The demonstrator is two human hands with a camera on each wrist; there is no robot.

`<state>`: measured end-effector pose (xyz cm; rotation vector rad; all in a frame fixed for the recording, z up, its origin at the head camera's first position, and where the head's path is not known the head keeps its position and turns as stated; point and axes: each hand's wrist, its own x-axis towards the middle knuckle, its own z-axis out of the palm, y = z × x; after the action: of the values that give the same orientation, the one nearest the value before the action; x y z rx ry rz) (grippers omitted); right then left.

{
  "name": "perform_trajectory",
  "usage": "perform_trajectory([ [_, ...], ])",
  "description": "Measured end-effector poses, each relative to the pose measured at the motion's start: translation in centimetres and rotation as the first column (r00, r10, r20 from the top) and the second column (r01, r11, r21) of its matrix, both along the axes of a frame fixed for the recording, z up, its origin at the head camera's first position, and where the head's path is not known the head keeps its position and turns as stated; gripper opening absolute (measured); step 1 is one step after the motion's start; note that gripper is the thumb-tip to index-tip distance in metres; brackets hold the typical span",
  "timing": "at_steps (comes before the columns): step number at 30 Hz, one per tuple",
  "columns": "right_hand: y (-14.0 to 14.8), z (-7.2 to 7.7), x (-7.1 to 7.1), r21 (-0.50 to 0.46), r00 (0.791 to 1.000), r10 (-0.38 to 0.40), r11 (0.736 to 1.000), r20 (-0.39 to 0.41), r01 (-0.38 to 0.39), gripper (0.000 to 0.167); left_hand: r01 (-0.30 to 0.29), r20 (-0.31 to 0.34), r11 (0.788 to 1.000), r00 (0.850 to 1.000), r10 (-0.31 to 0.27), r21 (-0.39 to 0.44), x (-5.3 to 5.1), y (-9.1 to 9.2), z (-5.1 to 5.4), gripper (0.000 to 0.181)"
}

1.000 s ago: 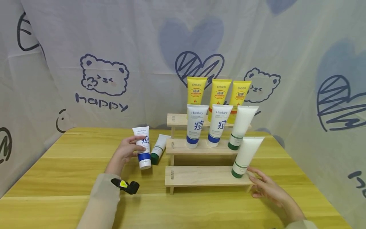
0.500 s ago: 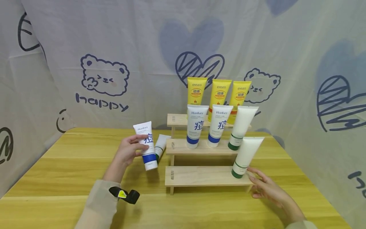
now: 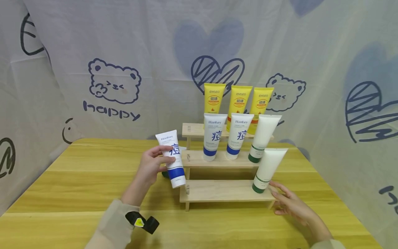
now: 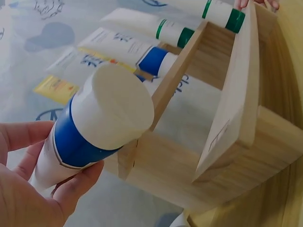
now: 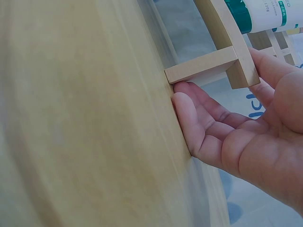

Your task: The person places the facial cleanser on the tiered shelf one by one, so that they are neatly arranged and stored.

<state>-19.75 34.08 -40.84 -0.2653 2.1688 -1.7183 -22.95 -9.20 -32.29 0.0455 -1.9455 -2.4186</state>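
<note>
My left hand (image 3: 152,164) grips a white squeeze tube (image 3: 176,173) with a blue band, holding it tilted in the air by the left end of a three-tier wooden display stand (image 3: 217,191). In the left wrist view, thumb and fingers wrap the tube (image 4: 87,135), its white cap toward the camera. My right hand (image 3: 292,204) holds the right end of the stand's lowest shelf, and the right wrist view shows its fingers (image 5: 187,111) curled beside the stand's leg (image 5: 203,66). Behind the held tube lies another tube, mostly hidden, its green cap (image 3: 165,174) peeking out.
Yellow tubes (image 3: 239,100) stand on the top tier. Two blue-banded tubes (image 3: 214,136) and a green-capped tube (image 3: 264,135) occupy the middle tier. Another green-capped tube (image 3: 268,169) stands at the right of the lowest tier. A printed curtain (image 3: 161,86) hangs behind the wooden table (image 3: 77,193).
My left hand has carried the blue-banded tube rightward to the stand's left end, tilting it more and covering most of the lying tube. My right hand has stayed on the stand.
</note>
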Motion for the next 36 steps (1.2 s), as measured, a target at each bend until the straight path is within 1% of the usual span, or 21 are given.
perform_trajectory([
  [4,0.0,0.0,-0.1,0.001,1.000,-0.004,1.000,0.001,0.004,0.028,-0.025,-0.049,1.000,0.998,0.025,0.009,0.7,0.9,0.0,0.026],
  [6,0.0,-0.1,-0.1,0.005,1.000,-0.009,1.000,0.003,0.009,0.028,-0.031,-0.087,0.999,0.996,0.032,0.013,1.0,1.4,-0.2,0.026],
  [8,0.1,0.0,-0.1,0.007,1.000,-0.013,1.000,0.000,0.013,0.028,-0.028,-0.135,1.000,0.990,0.028,-0.002,1.2,1.8,-0.3,0.024],
  [11,0.1,0.0,-0.1,0.007,1.000,-0.011,1.000,-0.006,0.011,0.028,-0.011,-0.199,0.999,0.980,0.002,-0.042,1.5,2.5,-0.6,0.026],
  [13,0.1,-0.1,-0.1,0.008,1.000,-0.009,1.000,-0.008,0.009,0.028,0.004,-0.229,0.997,0.973,-0.022,-0.078,1.7,3.0,-0.7,0.026],
  [18,0.1,-0.1,-0.2,0.009,1.000,0.006,1.000,-0.007,-0.006,0.028,0.043,-0.269,0.984,0.959,-0.088,-0.170,1.7,4.2,-0.9,0.024],
  [21,0.2,-0.1,-0.2,0.010,1.000,0.016,1.000,-0.012,-0.015,0.028,0.067,-0.299,0.980,0.947,-0.122,-0.189,1.7,5.0,-0.8,0.023],
  [25,0.1,-0.1,-0.2,0.010,1.000,0.011,1.000,-0.014,-0.011,0.028,0.093,-0.357,0.975,0.920,-0.162,-0.204,1.7,6.2,-0.8,0.021],
  [28,0.1,-0.1,-0.2,0.008,1.000,0.007,1.000,-0.010,-0.007,0.028,0.098,-0.392,0.970,0.902,-0.181,-0.224,1.7,7.1,-0.9,0.020],
  [33,0.1,-0.1,-0.3,-0.002,1.000,0.012,1.000,-0.004,-0.012,0.029,0.100,-0.418,0.962,0.885,-0.203,-0.255,1.5,8.9,-1.2,0.020],
  [36,0.2,-0.1,-0.3,-0.005,1.000,0.018,1.000,-0.005,-0.018,0.029,0.103,-0.448,0.956,0.866,-0.222,-0.274,1.4,9.9,-1.4,0.018],
])
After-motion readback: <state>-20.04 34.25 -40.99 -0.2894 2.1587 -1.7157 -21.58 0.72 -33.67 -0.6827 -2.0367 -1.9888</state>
